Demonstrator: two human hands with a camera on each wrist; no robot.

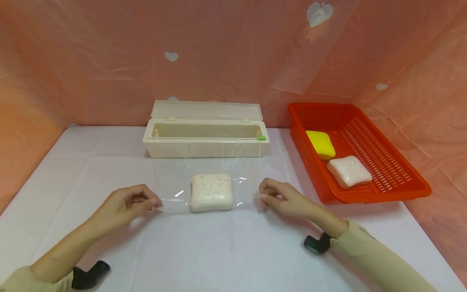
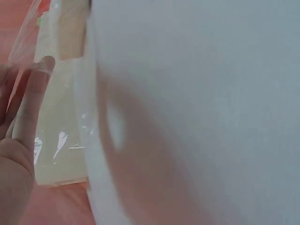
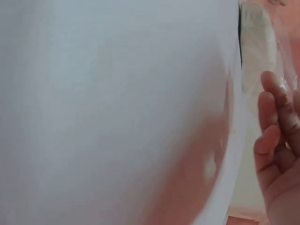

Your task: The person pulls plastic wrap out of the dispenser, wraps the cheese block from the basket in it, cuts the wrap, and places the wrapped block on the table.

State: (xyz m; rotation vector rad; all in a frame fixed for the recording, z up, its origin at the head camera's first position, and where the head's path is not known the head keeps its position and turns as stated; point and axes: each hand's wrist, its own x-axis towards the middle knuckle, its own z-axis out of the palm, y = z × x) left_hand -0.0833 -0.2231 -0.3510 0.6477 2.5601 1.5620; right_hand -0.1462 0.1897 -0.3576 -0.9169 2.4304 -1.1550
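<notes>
Film (image 1: 243, 191) (one sheet) pinched by left hand (image 1: 127, 202), right hand (image 1: 282, 198); one speckled block (image 1: 211, 192) between.

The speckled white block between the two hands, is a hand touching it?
No, the left hand and the right hand are on either side of the speckled white block, plainly apart from it.

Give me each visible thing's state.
Left hand: pinching clear film
Right hand: pinching film
Clear film: spread between hands
White box: open, lid raised
Green tab: box's right end
Middle speckled block: lying flat
Yellow block: in red basket
Other speckled block: in basket
Red basket: holding both blocks
</notes>
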